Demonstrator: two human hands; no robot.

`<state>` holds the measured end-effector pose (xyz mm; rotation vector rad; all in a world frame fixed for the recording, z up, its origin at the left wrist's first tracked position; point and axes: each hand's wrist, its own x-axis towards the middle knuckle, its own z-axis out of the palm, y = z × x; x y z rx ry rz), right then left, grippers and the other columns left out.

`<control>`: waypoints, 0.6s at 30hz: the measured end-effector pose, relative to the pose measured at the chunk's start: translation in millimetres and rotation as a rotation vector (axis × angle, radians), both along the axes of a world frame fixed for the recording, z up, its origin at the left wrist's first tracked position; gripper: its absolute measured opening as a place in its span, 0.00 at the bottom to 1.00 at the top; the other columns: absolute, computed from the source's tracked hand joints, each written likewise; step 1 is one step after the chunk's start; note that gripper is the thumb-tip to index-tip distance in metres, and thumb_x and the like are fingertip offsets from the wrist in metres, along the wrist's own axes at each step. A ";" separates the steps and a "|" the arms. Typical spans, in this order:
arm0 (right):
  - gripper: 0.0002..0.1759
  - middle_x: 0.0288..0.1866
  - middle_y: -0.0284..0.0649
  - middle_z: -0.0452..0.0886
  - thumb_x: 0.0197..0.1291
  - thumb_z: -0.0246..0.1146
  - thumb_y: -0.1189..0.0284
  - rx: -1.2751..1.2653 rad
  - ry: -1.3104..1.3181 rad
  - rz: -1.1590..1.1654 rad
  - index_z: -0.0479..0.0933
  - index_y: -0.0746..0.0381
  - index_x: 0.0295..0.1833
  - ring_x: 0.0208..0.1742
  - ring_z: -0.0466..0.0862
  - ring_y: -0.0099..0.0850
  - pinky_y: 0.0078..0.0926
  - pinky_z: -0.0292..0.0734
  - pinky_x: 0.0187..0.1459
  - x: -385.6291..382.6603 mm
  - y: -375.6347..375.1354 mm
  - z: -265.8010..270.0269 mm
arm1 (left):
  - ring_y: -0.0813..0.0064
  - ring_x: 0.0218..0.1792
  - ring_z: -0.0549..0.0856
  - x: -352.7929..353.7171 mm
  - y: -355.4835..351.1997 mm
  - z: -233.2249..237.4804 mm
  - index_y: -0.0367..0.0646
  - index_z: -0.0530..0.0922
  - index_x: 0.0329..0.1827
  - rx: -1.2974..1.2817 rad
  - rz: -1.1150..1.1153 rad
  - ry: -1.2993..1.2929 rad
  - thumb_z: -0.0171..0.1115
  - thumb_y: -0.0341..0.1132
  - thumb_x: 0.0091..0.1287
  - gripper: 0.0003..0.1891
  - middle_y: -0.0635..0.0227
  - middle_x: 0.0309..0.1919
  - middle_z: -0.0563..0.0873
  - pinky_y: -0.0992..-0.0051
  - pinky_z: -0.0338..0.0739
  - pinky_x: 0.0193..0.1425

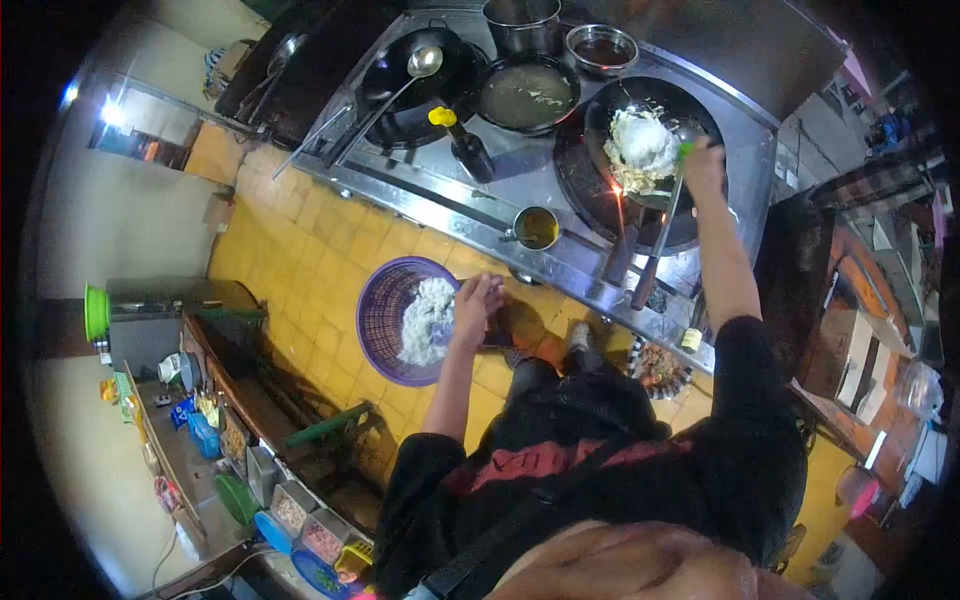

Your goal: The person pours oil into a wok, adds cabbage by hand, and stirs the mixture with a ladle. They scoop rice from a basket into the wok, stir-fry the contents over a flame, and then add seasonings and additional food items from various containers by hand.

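Observation:
My right hand is closed at the right side of the wok, with a small bright green thing at its fingertips; I cannot tell what that is. White noodle-like food is heaped in the wok. A ladle rests across the wok's right side, its wooden handle toward me. My left hand hangs lower down with loosely bent fingers apart and nothing visible in them. It overlaps the right rim of a purple basket, which holds white noodle-like food.
Flames show at the wok's lower edge. On the steel stove stand a black bottle with yellow top, a cup of yellow liquid, a pan of cloudy liquid, a bowl of dark liquid and another wok with a ladle.

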<state>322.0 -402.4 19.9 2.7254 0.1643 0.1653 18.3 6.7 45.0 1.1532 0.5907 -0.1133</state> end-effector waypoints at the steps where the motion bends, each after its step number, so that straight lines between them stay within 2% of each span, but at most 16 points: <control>1: 0.24 0.39 0.62 0.75 0.55 0.49 0.75 0.096 -0.272 0.060 0.60 0.69 0.59 0.39 0.79 0.53 0.53 0.72 0.33 2.1 -32.7 -6.9 | 0.77 0.36 0.80 -14.1 6.0 -3.5 0.41 0.71 0.49 0.058 -0.061 0.070 0.54 0.43 0.67 0.15 0.67 0.38 0.80 0.77 0.75 0.38; 2: 0.24 0.39 0.62 0.75 0.55 0.49 0.75 0.103 -0.290 0.045 0.60 0.69 0.59 0.39 0.79 0.53 0.53 0.72 0.33 -7.2 -23.9 18.1 | 0.77 0.35 0.80 -17.4 14.2 -7.6 0.41 0.72 0.49 0.119 -0.122 0.124 0.54 0.42 0.67 0.15 0.68 0.37 0.80 0.78 0.75 0.38; 4: 0.15 0.46 0.56 0.71 0.53 0.53 0.72 0.525 -0.151 -0.202 0.71 0.71 0.44 0.32 0.77 0.47 0.38 0.75 0.43 -68.0 19.1 98.5 | 0.76 0.36 0.80 -35.9 26.5 -35.9 0.42 0.71 0.50 0.092 -0.134 0.137 0.54 0.43 0.67 0.16 0.68 0.38 0.80 0.77 0.75 0.38; 6: 0.20 0.46 0.57 0.74 0.52 0.52 0.74 0.744 0.050 -0.143 0.66 0.68 0.52 0.35 0.79 0.49 0.39 0.75 0.41 -93.3 55.1 72.2 | 0.76 0.38 0.80 -44.6 30.1 -45.2 0.42 0.70 0.51 0.059 -0.142 0.153 0.54 0.44 0.66 0.17 0.67 0.40 0.80 0.76 0.75 0.38; 7: 0.26 0.48 0.57 0.75 0.52 0.51 0.74 0.822 0.134 0.108 0.60 0.63 0.59 0.42 0.79 0.47 0.42 0.75 0.42 -125.0 82.8 59.5 | 0.74 0.39 0.80 -46.2 29.1 -45.6 0.43 0.69 0.53 -0.025 -0.120 0.145 0.54 0.46 0.66 0.19 0.66 0.42 0.80 0.74 0.76 0.39; 8: 0.30 0.53 0.54 0.73 0.52 0.51 0.76 0.826 0.083 0.309 0.57 0.58 0.64 0.39 0.81 0.42 0.41 0.76 0.38 -134.9 111.9 -1.5 | 0.73 0.41 0.80 -49.5 30.2 -44.1 0.44 0.68 0.55 -0.109 -0.097 0.143 0.54 0.48 0.66 0.21 0.65 0.44 0.79 0.72 0.76 0.40; 9: 0.31 0.58 0.54 0.67 0.54 0.52 0.77 1.272 0.848 -0.151 0.54 0.60 0.66 0.34 0.82 0.41 0.38 0.78 0.34 -177.9 169.7 84.7 | 0.69 0.44 0.79 -50.2 32.2 -40.7 0.45 0.65 0.59 -0.206 -0.070 0.102 0.54 0.50 0.65 0.25 0.64 0.49 0.78 0.67 0.77 0.44; 10: 0.33 0.60 0.51 0.66 0.56 0.56 0.71 1.626 0.888 -0.148 0.54 0.56 0.68 0.50 0.77 0.38 0.29 0.81 0.30 -216.0 204.1 60.9 | 0.69 0.44 0.79 -55.4 33.8 -29.4 0.45 0.65 0.59 -0.211 -0.072 0.108 0.54 0.50 0.65 0.25 0.64 0.49 0.78 0.67 0.77 0.44; 11: 0.34 0.59 0.52 0.66 0.60 0.57 0.66 1.526 1.124 -0.024 0.51 0.55 0.69 0.50 0.76 0.37 0.29 0.81 0.31 -234.2 235.7 69.7 | 0.67 0.44 0.79 -57.1 34.3 -14.9 0.44 0.65 0.59 -0.367 -0.062 0.024 0.53 0.51 0.65 0.26 0.63 0.49 0.77 0.65 0.77 0.45; 12: 0.34 0.59 0.50 0.67 0.61 0.56 0.64 1.757 1.232 0.056 0.51 0.57 0.69 0.51 0.76 0.35 0.27 0.81 0.31 -257.3 267.8 21.8 | 0.65 0.45 0.79 -53.3 35.1 -7.9 0.42 0.65 0.59 -0.525 -0.058 -0.068 0.53 0.51 0.65 0.26 0.62 0.50 0.77 0.63 0.77 0.47; 13: 0.33 0.60 0.51 0.67 0.62 0.56 0.63 1.615 1.397 0.026 0.52 0.60 0.68 0.55 0.74 0.37 0.30 0.79 0.38 -268.5 281.8 40.0 | 0.61 0.45 0.78 -56.2 45.7 -36.5 0.39 0.65 0.58 -0.440 0.057 -0.003 0.52 0.48 0.67 0.25 0.61 0.50 0.76 0.59 0.78 0.45; 14: 0.32 0.61 0.51 0.67 0.62 0.55 0.62 1.466 1.554 -0.007 0.54 0.62 0.67 0.58 0.71 0.38 0.33 0.78 0.44 -274.1 289.1 58.4 | 0.61 0.45 0.78 -61.3 58.7 -57.1 0.39 0.65 0.58 -0.447 0.040 -0.005 0.52 0.48 0.67 0.25 0.61 0.50 0.76 0.59 0.78 0.45; 15: 0.32 0.61 0.53 0.66 0.62 0.54 0.60 1.149 0.854 0.500 0.56 0.65 0.66 0.61 0.68 0.43 0.37 0.67 0.58 -274.0 285.2 39.6 | 0.63 0.44 0.78 -71.0 73.8 -72.5 0.41 0.66 0.58 -0.344 0.052 0.011 0.51 0.45 0.66 0.22 0.62 0.49 0.76 0.61 0.77 0.46; 16: 0.29 0.62 0.53 0.65 0.63 0.51 0.59 1.157 0.777 0.309 0.58 0.65 0.64 0.64 0.65 0.46 0.36 0.57 0.65 -270.3 274.5 66.6 | 0.65 0.43 0.79 -86.2 89.6 -88.8 0.43 0.67 0.57 -0.241 0.065 0.032 0.51 0.42 0.66 0.19 0.62 0.47 0.76 0.64 0.75 0.47; 17: 0.28 0.64 0.53 0.63 0.63 0.50 0.61 1.181 0.441 0.138 0.60 0.64 0.64 0.66 0.62 0.45 0.36 0.58 0.65 -262.2 255.6 40.1 | 0.65 0.43 0.79 -98.9 105.8 -107.4 0.45 0.68 0.56 -0.265 0.137 0.093 0.51 0.39 0.65 0.17 0.63 0.47 0.77 0.65 0.76 0.46; 18: 0.27 0.61 0.53 0.67 0.55 0.58 0.65 0.969 0.029 0.079 0.66 0.68 0.58 0.61 0.66 0.48 0.39 0.61 0.62 -252.1 232.1 48.9 | 0.66 0.43 0.79 -104.8 119.9 -126.5 0.46 0.70 0.55 -0.291 0.205 0.142 0.52 0.36 0.64 0.16 0.63 0.46 0.78 0.65 0.76 0.45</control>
